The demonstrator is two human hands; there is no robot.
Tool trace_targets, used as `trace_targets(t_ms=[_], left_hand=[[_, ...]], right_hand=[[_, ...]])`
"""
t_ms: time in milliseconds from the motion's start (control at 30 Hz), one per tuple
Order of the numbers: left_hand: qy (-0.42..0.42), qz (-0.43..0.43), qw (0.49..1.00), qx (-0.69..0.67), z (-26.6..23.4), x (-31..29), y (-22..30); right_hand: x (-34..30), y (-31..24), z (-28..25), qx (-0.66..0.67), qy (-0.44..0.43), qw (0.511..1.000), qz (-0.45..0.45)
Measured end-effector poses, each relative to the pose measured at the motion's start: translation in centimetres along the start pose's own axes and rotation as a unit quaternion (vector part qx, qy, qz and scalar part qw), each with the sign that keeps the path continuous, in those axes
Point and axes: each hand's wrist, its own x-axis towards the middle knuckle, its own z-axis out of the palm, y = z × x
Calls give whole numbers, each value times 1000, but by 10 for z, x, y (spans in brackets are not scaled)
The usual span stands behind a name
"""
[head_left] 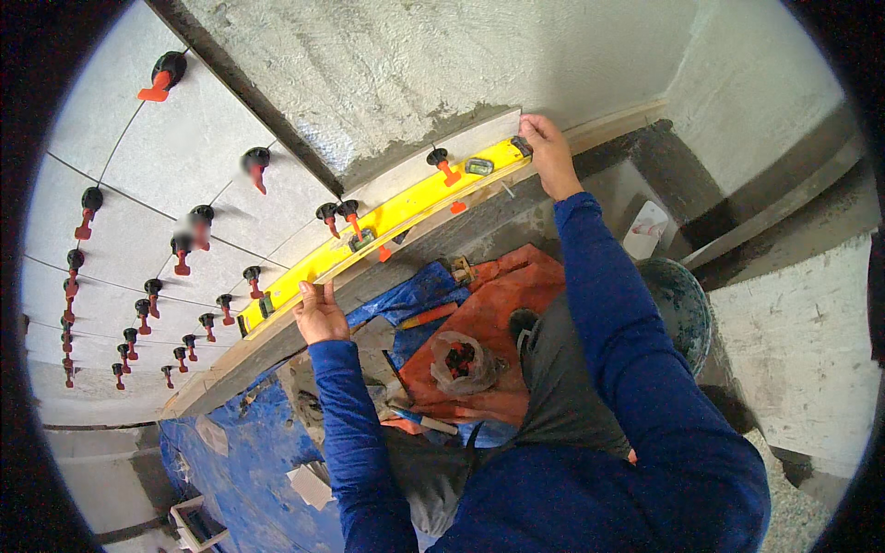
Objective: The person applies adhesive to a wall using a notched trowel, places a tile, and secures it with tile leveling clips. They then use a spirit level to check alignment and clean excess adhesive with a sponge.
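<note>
A long yellow spirit level (415, 204) lies slantwise along a narrow strip of light tile (479, 135) at the foot of the tiled wall. My left hand (321, 315) holds the level's lower edge toward its left part, thumb and fingertips on the yellow body. At the level's right end, my right hand (550, 158) is closed around its tip, with fingers also touching the end of the tile strip. A black and orange tile leveling clip (442, 164) stands at the strip's upper edge, beside the level. More clips (348, 213) sit at the joint near the level's middle.
Large grey tiles (198, 120) with several leveling clips cover the wall at left. A wooden batten (221, 370) runs below the level. On the floor are a blue tarp (253, 479), an orange sheet (525, 276), a plastic bag of clips (464, 361) and a bucket (680, 309).
</note>
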Motion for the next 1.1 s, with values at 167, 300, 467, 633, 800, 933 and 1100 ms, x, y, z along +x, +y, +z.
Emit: trace_targets(t_ms=[167, 300, 467, 633, 800, 933, 1100], left_hand=[[-58, 9, 998, -3, -12, 11, -8], [-57, 0, 998, 24, -25, 29, -12], [-81, -7, 996, 28, -26, 34, -5], [-66, -8, 998, 10, -14, 33, 4], [-56, 8, 998, 19, -11, 32, 6], [-40, -10, 999, -4, -12, 34, 7], [-34, -12, 999, -20, -14, 37, 4]], right_hand=[[4, 5, -2, -36, 11, 999, -18], [6, 7, -3, -10, -4, 999, -36], [10, 3, -4, 158, -80, 981, 76], [14, 3, -2, 33, -52, 998, -30], [23, 13, -3, 34, -50, 998, -20], [29, 21, 0, 44, -65, 996, -48], [24, 18, 3, 39, -22, 998, -40]])
